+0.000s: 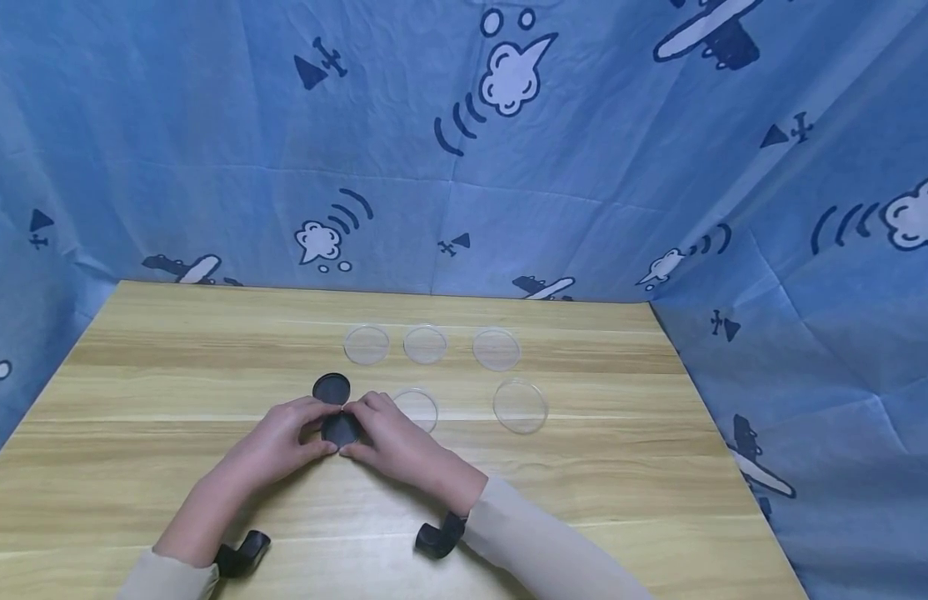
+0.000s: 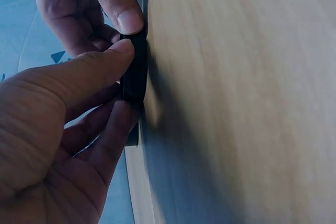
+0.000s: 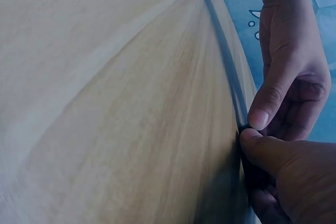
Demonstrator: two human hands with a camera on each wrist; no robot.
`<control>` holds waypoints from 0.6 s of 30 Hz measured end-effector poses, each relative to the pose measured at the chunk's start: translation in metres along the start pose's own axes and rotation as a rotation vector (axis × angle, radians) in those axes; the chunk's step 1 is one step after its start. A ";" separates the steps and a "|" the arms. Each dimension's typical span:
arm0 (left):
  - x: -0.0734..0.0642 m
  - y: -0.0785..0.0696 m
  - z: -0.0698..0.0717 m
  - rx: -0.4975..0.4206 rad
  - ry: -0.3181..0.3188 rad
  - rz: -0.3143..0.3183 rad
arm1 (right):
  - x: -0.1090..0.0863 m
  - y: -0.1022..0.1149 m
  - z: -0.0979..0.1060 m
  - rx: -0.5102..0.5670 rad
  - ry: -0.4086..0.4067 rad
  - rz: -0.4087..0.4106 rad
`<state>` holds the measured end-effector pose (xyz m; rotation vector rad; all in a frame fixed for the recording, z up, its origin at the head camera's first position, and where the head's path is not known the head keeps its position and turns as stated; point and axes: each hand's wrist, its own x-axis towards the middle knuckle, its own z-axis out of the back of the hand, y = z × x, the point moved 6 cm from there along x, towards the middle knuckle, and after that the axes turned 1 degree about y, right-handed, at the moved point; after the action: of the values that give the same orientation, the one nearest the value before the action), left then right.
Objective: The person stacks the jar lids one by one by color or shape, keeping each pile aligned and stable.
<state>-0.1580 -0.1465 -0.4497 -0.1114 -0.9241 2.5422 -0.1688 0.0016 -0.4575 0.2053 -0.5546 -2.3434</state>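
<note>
Near the middle of the table, both hands hold a shallow round black dish (image 1: 340,429) between them. My left hand (image 1: 290,442) pinches its left edge, with the thumb at the near side and the fingers at the far side. From the right, my right hand (image 1: 392,437) grips the opposite edge in the same way, and the two thumb tips nearly meet. Edge-on in the left wrist view, the black dish (image 2: 135,72) appears low against the tabletop. Just beyond the hands lies a second round black dish (image 1: 331,388).
A clear round disc (image 1: 417,409) lies partly behind the right hand, and another clear disc (image 1: 520,407) sits farther right. Three more clear discs form a back row, including the leftmost clear disc (image 1: 366,345). A blue printed curtain (image 1: 404,200) borders the wooden table (image 1: 606,500).
</note>
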 end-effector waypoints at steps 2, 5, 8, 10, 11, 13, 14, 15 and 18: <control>0.000 0.000 0.000 0.002 -0.004 0.003 | 0.000 0.000 0.000 -0.002 -0.003 0.004; 0.000 0.000 0.000 0.007 -0.009 0.013 | 0.000 -0.001 0.001 0.004 -0.007 0.006; -0.001 0.000 0.000 0.010 -0.012 0.021 | 0.001 -0.002 0.001 0.010 -0.008 0.009; -0.002 0.001 0.001 0.008 -0.017 0.025 | 0.001 -0.002 0.001 0.004 -0.010 0.014; -0.002 0.001 0.002 0.004 -0.020 0.026 | 0.001 -0.002 0.001 0.004 -0.010 0.015; -0.002 0.002 0.004 0.000 -0.029 0.028 | 0.001 -0.001 0.001 0.002 -0.012 0.018; -0.002 0.002 0.005 -0.001 -0.037 0.030 | 0.001 -0.001 0.001 0.000 -0.012 0.017; -0.002 0.002 0.007 -0.006 -0.045 0.027 | 0.000 0.000 0.001 -0.002 -0.012 0.016; 0.000 0.003 0.013 -0.019 -0.074 0.024 | 0.000 0.000 0.002 -0.005 -0.008 0.009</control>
<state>-0.1615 -0.1563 -0.4415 -0.0341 -0.9815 2.5754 -0.1696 0.0019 -0.4559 0.1904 -0.5522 -2.3373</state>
